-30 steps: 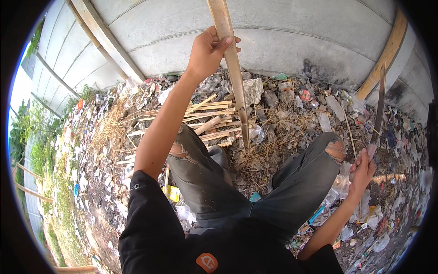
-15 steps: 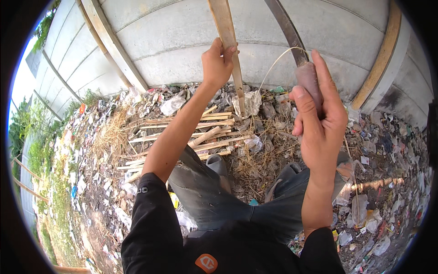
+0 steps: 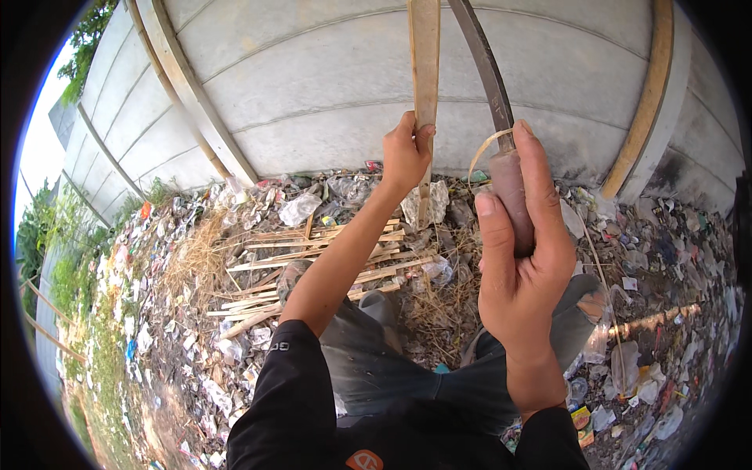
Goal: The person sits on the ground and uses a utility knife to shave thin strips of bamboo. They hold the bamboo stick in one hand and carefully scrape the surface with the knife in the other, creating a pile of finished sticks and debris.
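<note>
My left hand (image 3: 408,155) is closed around a long, flat bamboo slat (image 3: 426,59), which stands nearly upright with its lower end by a pale stone-like block (image 3: 435,202). In my right hand (image 3: 526,254) is the thick brownish handle (image 3: 513,200) of a machete. Its long, dark, curved blade (image 3: 486,69) points up, just right of the slat and apart from it. A thin pale strip (image 3: 479,152) loops beside the base of the blade, near my right fingertips. The slat's and the blade's upper ends run out of view.
Several split bamboo pieces (image 3: 262,299) lie in a pile left of my feet. Plastic litter and dry straw (image 3: 192,270) cover the ground. A grey concrete panel wall (image 3: 313,78) stands close ahead, with bamboo poles (image 3: 644,102) leaning along its posts.
My left hand has shifted right and down in view, bringing the slat closer to upright. My right hand has moved a little left and down with the machete. Both grips stay closed.
</note>
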Demonstrator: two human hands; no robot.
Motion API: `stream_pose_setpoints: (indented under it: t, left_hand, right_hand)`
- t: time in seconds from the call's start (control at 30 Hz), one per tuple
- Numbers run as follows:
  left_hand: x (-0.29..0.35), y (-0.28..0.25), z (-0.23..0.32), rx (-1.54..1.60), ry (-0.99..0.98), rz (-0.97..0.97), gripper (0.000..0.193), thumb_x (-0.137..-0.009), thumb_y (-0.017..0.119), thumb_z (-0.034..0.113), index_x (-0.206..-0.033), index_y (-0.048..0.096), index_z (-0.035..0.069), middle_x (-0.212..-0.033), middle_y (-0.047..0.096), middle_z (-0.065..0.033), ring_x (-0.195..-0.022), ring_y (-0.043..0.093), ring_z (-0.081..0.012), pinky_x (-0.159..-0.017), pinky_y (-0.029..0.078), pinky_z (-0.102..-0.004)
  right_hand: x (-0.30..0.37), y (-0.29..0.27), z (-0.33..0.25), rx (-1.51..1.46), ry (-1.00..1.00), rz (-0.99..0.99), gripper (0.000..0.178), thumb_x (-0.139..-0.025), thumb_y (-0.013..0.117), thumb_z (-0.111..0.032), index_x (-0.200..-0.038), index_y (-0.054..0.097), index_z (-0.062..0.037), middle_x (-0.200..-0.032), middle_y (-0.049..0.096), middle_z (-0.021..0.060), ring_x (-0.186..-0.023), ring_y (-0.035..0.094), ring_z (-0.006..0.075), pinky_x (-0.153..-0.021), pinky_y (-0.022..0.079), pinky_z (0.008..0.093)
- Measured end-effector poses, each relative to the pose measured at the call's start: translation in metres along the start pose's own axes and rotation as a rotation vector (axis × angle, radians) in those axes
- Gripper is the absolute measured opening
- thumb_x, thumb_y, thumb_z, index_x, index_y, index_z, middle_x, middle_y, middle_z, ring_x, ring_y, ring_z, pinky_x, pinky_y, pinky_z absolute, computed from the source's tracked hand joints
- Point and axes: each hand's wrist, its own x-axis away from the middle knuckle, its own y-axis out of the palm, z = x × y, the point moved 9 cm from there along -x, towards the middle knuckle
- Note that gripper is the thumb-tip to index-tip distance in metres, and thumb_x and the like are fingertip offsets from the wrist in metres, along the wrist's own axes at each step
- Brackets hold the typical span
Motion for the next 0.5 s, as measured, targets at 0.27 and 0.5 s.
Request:
stream_pose_setpoints:
  t: [0.27, 0.5]
  left_hand:
    - [-0.001, 0.004, 0.011, -0.032, -0.012, -0.026, 0.010, -0.097, 0.065, 0.008, -0.099, 0.058, 0.001, -0.079, 0.071, -0.0163, -0.066, 0.070, -0.0323, -0.059, 0.051, -0.0373]
    - [0.000, 0.006, 0.016, -0.093, -0.048, -0.083, 0.008, -0.098, 0.064, 0.007, -0.100, 0.059, 0.001, -0.080, 0.073, -0.0152, -0.069, 0.072, -0.0316, -0.061, 0.053, -0.0367]
  right_hand:
    - [-0.004, 0.001, 0.010, -0.056, 0.087, -0.051, 0.049, -0.102, 0.058, -0.003, -0.150, 0.047, 0.0008, -0.139, 0.061, 0.0211, -0.124, 0.062, 0.0223, -0.100, 0.048, 0.0302]
    - [0.000, -0.002, 0.005, -0.050, 0.056, 0.009, 0.049, -0.103, 0.058, -0.005, -0.150, 0.048, -0.0006, -0.121, 0.067, 0.0148, -0.099, 0.066, 0.0151, -0.084, 0.051, 0.0262]
